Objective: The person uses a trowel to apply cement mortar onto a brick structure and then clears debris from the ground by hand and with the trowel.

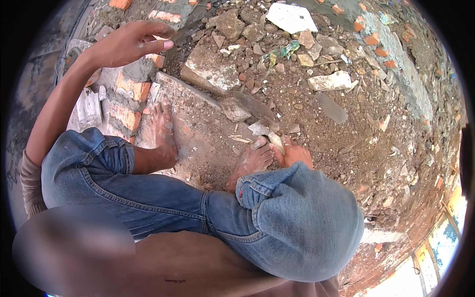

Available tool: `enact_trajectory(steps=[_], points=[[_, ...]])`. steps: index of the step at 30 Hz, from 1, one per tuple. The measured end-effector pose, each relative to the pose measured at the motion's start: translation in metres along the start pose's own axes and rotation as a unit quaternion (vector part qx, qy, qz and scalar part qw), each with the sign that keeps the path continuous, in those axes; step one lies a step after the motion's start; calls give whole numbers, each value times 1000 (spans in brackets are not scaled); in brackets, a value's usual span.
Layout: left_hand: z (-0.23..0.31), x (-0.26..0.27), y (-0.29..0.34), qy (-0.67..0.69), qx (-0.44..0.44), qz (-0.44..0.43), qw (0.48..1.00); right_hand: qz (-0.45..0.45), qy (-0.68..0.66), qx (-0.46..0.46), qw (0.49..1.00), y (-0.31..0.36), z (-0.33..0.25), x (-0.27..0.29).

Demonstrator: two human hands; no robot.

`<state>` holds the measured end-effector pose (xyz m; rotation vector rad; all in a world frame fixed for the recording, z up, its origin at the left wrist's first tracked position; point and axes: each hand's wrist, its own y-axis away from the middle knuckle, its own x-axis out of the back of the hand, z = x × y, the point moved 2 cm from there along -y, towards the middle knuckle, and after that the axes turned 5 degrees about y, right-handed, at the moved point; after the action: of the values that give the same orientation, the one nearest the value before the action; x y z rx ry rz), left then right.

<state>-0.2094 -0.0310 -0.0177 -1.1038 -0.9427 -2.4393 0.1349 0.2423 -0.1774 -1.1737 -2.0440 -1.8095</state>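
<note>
1. Barefoot among rubble, I am pinching a pale piece (276, 142) in my right hand (294, 153), thumb and fingers clamping it low over the dirt, on the hand's 10 o'clock side.
2. Taking the right hand as the dial's centre, my left hand (131, 43) is hanging at 10 o'clock, holding nothing that I am seeing, thumb and fingers standing apart.
3. My right foot (251, 162) is crowding the working hand at 9 o'clock, its toes lying just beside the pale piece; my left foot (163, 131) is resting farther out the same way.
4. My denim-covered knee (311, 222) is bulging at 6 o'clock, hiding my right forearm.
5. Blocking the ground at 10 o'clock, a rough stone (233, 109) is sitting near the toes; beyond it, toward 11, a broken slab (210, 69) is lying.
6. Between 9 and 10, a mortared brick wall (127, 99) is flanking my left foot.
7. A green scrap (287, 49) and, farther off, a white angular sheet (291, 18) are lying at 12.
8. A pale block (330, 80) is resting at 1; a brick-studded mortar strip (413, 89) is running past 2.
</note>
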Motion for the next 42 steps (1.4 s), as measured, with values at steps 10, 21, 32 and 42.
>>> enact_trajectory(steps=[10, 21, 32, 42], points=[[-6, 1, -1, -64, 12, -13, 998, 59, 35, 9, 998, -24, -3, -15], [-7, -7, -3, -55, 54, -67, 995, 98, 118, -21, 988, -12, 2, 0], [-12, -15, -4, 14, 24, -47, 998, 96, -34, -7, 995, -1, -14, 33], [-14, -13, -3, 19, 34, -62, 997, 115, 17, 26, 993, 31, 33, 13]])
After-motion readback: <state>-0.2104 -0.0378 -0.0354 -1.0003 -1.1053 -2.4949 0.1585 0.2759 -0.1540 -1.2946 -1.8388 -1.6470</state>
